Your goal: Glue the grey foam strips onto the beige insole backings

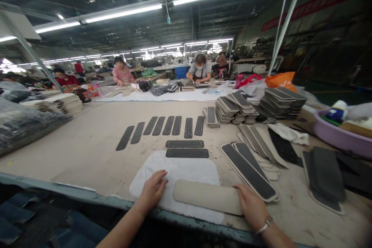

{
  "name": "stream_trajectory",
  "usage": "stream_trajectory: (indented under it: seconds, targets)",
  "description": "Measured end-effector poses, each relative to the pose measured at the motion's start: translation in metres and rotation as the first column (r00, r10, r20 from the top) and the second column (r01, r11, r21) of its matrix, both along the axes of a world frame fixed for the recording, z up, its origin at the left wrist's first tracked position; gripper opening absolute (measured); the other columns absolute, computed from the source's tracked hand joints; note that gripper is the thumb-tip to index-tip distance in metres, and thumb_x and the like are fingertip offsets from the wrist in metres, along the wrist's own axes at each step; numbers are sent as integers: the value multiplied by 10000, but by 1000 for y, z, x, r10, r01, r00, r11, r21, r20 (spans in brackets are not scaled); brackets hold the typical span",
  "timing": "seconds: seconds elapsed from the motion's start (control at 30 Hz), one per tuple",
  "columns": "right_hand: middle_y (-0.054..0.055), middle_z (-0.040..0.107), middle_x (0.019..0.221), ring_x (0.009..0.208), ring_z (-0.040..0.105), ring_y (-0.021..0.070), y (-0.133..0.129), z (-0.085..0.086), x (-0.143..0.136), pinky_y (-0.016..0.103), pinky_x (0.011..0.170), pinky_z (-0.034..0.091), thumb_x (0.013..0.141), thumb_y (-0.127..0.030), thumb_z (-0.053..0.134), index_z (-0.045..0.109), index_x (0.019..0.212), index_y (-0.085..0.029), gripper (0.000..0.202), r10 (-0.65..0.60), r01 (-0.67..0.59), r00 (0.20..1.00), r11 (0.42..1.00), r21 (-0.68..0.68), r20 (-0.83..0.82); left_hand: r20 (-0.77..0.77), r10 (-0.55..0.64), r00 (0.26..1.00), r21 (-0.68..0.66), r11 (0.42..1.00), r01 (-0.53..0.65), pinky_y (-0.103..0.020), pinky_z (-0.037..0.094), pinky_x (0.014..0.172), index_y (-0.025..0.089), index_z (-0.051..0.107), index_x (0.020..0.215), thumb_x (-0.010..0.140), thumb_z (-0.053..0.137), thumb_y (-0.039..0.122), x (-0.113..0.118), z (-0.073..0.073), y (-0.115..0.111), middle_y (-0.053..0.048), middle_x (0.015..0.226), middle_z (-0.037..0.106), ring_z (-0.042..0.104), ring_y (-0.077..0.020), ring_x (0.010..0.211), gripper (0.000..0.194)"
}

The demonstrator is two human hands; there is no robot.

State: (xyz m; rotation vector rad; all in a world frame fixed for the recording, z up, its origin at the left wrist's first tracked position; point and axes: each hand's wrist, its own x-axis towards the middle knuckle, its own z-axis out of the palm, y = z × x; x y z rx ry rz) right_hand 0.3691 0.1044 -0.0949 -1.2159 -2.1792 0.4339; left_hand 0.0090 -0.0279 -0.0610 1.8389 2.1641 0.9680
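A long beige panel [207,197] with rounded corners lies near the table's front edge, partly on a white sheet [145,168]. My right hand [252,206], with a bracelet at the wrist, grips the panel's right end; its thumb is hardly visible. Left of the panel, my left hand [154,186] rests over the white sheet, fingers loosely bent and apart, holding nothing. Just beyond the sheet lie two dark strips [187,153] crosswise. Farther back, several similar dark strips [159,126] form a row. To the right, dark-faced panels [250,170] with light edges overlap.
Stacks of dark panels [280,102] stand at the back right. A purple basin [334,133] holding mixed items sits at the right. Plastic-wrapped material [26,128] lies at the left. Co-workers [200,71] sit across the tables. The table's front edge [116,200] runs close to my arms.
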Motion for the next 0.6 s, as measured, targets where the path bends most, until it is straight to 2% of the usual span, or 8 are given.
stream_trajectory:
  seconds: [0.07,0.13,0.23,0.3,0.43,0.6]
  targets:
    - [95,668,955,893,636,201,3,-13,5,328,801,526,800,-131,331,628,1007,-170,364,55,-58,998,997,48,43,-13,33,999,-20,999,-34,-265,561,728,197,638,962,858,469,331,-9,6,5,-67,1036,654,639,-169,917,239]
    - [84,649,987,900,629,186,6,-16,6,308,796,525,795,-99,335,608,1062,-190,392,79,-83,995,995,63,66,-129,42,991,-67,996,-51,-245,539,718,193,650,924,862,472,329,-21,15,16,-54,947,663,638,-149,838,233]
    - [65,623,969,865,625,169,5,-11,2,292,788,522,852,-133,342,598,1065,-218,344,105,-108,989,994,29,104,-336,-3,942,-157,986,-53,-252,491,803,184,661,961,874,456,291,-39,26,44,-59,943,658,620,-152,874,247]
    - [63,606,959,845,620,168,3,-4,-2,297,778,521,894,-189,343,592,1068,-222,305,117,-120,985,993,12,125,-396,-52,917,-217,975,-39,-260,470,825,190,670,964,874,451,270,-47,29,66,-63,955,654,615,-160,895,250]
    - [58,594,980,863,606,172,-2,5,-5,300,779,515,921,-258,369,584,1075,-236,265,147,-149,979,989,-1,141,-460,-163,873,-349,937,-10,-266,467,757,194,698,826,842,476,229,-51,28,101,-63,875,659,629,-168,797,225]
    - [55,594,982,854,598,177,-4,7,-7,299,756,515,914,-253,385,588,1071,-249,257,163,-164,973,986,-10,163,-536,-240,810,-423,906,-12,-283,456,717,176,674,783,854,416,207,-50,23,113,-78,858,646,624,-180,771,270]
